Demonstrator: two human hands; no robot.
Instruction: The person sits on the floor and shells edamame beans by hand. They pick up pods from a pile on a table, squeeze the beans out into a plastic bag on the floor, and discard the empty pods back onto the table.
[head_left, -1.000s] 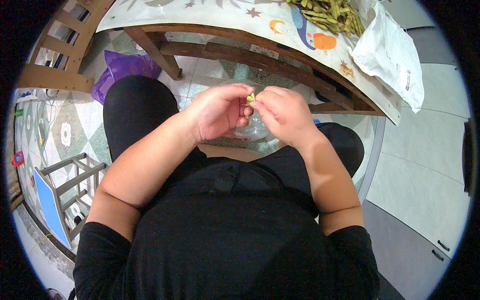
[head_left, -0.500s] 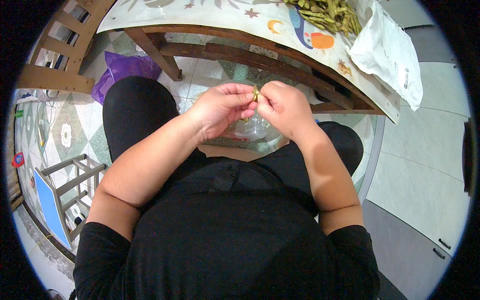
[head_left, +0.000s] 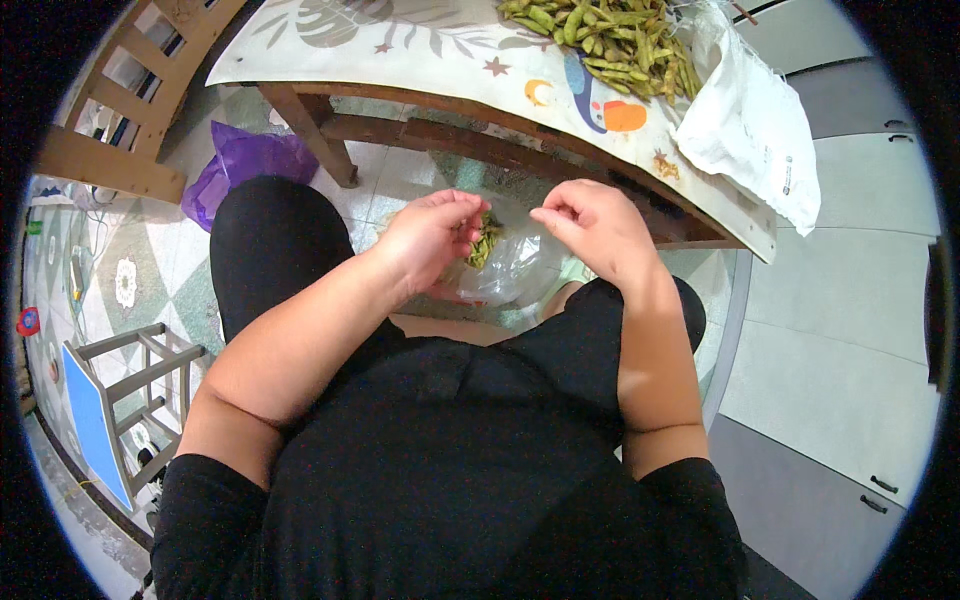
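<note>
"Looking at the middle first, where do we find the green pods (head_left: 484, 247)?"

"In or against the clear plastic bag (head_left: 527, 265), below and between our hands. Our left hand (head_left: 432, 243) covers part of them, so we can't say which are whole and which are only shells."

"And our grip?"

"On the left, thumb and forefinger come together near the tips with the other fingers curled; whether a scrap sits between them, we can't be sure. Our right hand (head_left: 603, 235) is well apart from it, thumb close to the bent fingers. We see nothing in that grip, but the palm is hidden and we can't judge whether the tips touch."

"What might go wrong for us?"

"Anything let go off-centre could miss the bag and land on the floor (head_left: 170, 270), since the plastic looks slack and may fold inward."

"And farther out?"

"Ahead stands the bench (head_left: 430, 62), bearing a heap of pods (head_left: 625, 50) that the upper edge of our view cuts off. Beside it, a white sack (head_left: 750, 135) hangs past the bench's side; a tug there might drag pods down. To our left lies a purple bag (head_left: 258, 160), partly behind our knee (head_left: 275, 220), its contents unseen."
</note>
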